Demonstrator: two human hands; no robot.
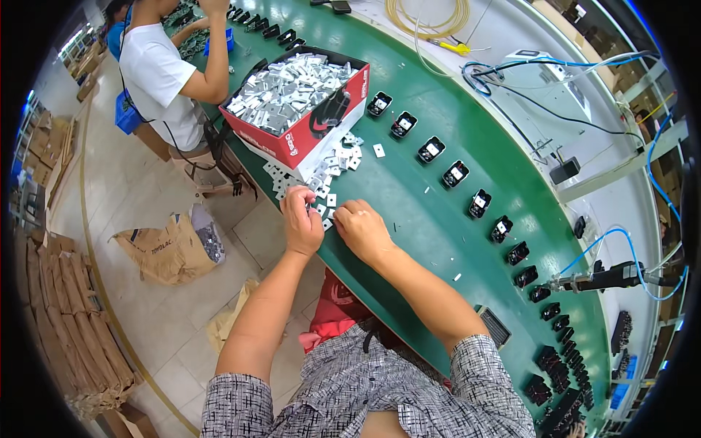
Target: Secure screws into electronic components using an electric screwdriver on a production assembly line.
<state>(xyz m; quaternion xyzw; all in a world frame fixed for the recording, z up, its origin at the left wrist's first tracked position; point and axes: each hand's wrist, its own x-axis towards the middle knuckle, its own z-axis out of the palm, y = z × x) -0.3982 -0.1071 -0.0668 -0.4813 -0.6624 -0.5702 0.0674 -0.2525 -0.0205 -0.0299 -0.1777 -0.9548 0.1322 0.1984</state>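
Small silvery square plates (343,157), each with a hole, lie loose on the green bench beside a red and white box. My left hand (301,223) is at the bench's near edge, against the loose plates, its fingers curled closed. What it holds is hidden. Just to its right, my right hand (363,230) has its fingers bent together, tips down beside a few plates. Whatever may be between those fingertips cannot be made out. The red box (270,146) is heaped with more of these plates.
Black open housings (455,174) stand in a curved row along the green bench (409,219). A black tool with a blue air hose (617,277) is at the right. A co-worker in a white shirt (157,66) sits at far left; a brown sack (168,252) lies on the floor.
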